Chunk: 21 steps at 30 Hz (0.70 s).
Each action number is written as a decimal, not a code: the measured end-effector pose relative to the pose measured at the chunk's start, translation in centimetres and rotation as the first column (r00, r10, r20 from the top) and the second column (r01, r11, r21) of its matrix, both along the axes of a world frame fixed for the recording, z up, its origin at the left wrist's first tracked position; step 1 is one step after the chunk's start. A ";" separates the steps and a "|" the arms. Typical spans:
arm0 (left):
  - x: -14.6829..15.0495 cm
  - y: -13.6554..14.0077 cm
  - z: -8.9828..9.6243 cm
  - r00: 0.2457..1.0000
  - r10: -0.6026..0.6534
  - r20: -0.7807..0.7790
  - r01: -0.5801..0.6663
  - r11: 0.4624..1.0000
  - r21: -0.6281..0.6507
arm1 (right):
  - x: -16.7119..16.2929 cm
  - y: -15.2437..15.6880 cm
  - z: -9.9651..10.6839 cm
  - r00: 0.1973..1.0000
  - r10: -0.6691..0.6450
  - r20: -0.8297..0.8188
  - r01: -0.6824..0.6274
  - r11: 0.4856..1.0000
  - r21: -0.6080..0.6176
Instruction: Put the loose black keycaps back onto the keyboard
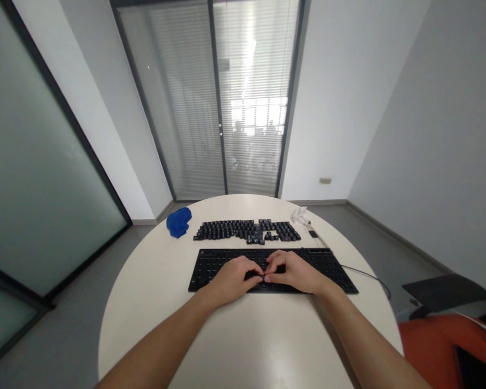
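A black keyboard base point(214, 265), its keycaps largely off, lies across the round table. Over its middle, my left hand point(237, 278) and my right hand point(289, 270) meet fingertip to fingertip. Thumb and fingers of each hand are pinched together low over the base. Whatever sits between the fingertips is too small and hidden to name. Beyond the base, loose black keycaps point(227, 229) are laid out in rows on the tabletop, with a few gaps on the right.
The round white table point(154, 302) also holds a blue cloth point(179, 222) at the back left and a crumpled white tissue point(299, 215) at the back right. A cable point(372, 275) runs off the right side. A red chair point(433, 346) stands at the right.
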<state>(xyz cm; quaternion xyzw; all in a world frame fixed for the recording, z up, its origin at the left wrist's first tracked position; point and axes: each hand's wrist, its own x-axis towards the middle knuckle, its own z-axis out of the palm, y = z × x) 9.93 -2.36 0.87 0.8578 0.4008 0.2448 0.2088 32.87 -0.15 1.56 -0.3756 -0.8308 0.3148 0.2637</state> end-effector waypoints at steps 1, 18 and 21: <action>0.0 0.0 0.0 1.000 -0.004 0.009 0.004 1.000 0.001 | 0.0 0.0 0.0 1.000 0.001 -0.005 -0.001 1.000 0.001; -0.1 0.2 -0.3 0.996 -0.066 0.053 0.065 0.998 0.025 | -0.2 0.0 0.1 0.995 0.103 0.005 -0.103 0.995 0.011; -0.1 0.2 -0.2 0.996 -0.071 0.050 0.069 0.997 0.035 | -0.2 0.0 0.1 0.993 0.116 0.010 -0.116 0.993 0.028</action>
